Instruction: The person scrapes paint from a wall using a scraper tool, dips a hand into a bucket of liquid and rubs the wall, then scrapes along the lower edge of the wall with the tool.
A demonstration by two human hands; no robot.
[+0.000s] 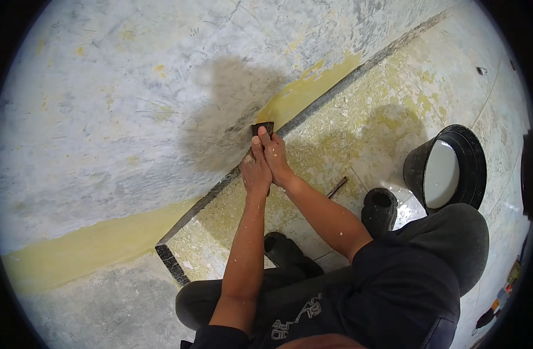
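Observation:
Both my hands are together on one dark scraper [263,127], whose wide blade lies against the lower wall [133,116]. My left hand [255,170] is closed around its handle, most of which is hidden by the fingers. Pressed alongside, my right hand [277,158] is closed on the same tool, a thumb near the blade. Yellow paint [313,87] remains in a strip just right of the blade, above the dark baseboard edge [330,96]. Pale flakes stick to my hands and forearms.
A black bucket [415,166] with whitish liquid [442,174] stands at the right. Paint flakes cover the floor [359,139]. A thin dark stick-like tool [337,187] lies near my dark shoe [380,210]. Several small items lie at the lower right edge.

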